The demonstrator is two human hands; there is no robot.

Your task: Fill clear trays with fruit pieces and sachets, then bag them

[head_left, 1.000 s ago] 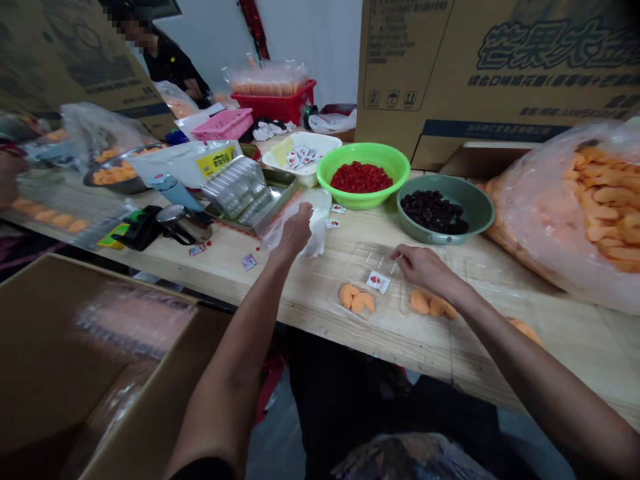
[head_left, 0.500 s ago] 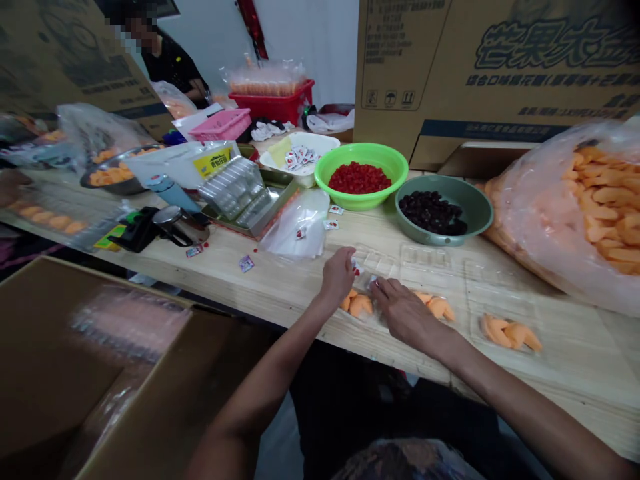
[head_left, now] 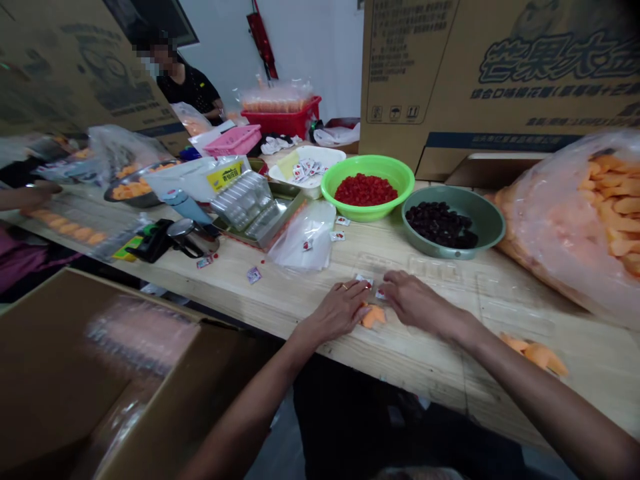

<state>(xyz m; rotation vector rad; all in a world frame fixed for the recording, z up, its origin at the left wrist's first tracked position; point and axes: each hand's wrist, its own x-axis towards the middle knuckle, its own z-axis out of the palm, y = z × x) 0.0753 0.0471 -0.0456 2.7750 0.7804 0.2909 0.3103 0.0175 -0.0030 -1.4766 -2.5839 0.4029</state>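
My left hand [head_left: 343,308] rests low over a clear plastic tray, its fingers close together and pressed on a small printed packet [head_left: 365,279]. Opposite it, my right hand [head_left: 415,301] has bent fingers closed on a second small packet [head_left: 381,292]. Just below the fingertips lie orange curved candies [head_left: 374,316] in the tray, which my hands partly cover. To the right is another clear tray [head_left: 517,313] with orange curved pieces [head_left: 537,357] in its near part. An unfilled-looking clear tray section [head_left: 435,269] shows behind my right hand.
Behind stand a green bowl [head_left: 410,172] of red pieces, a grey-green bowl [head_left: 493,230] of dark pieces and a large bag [head_left: 540,220] of orange candies. Leftward are plastic sleeves [head_left: 305,250], a metal mug [head_left: 187,237] and an open carton [head_left: 55,333]. A co-worker [head_left: 187,87] sits beyond.
My left hand has come down from its raised pinch onto the tray and turned flatter. My right hand stays close beside it. The view has shifted slightly.
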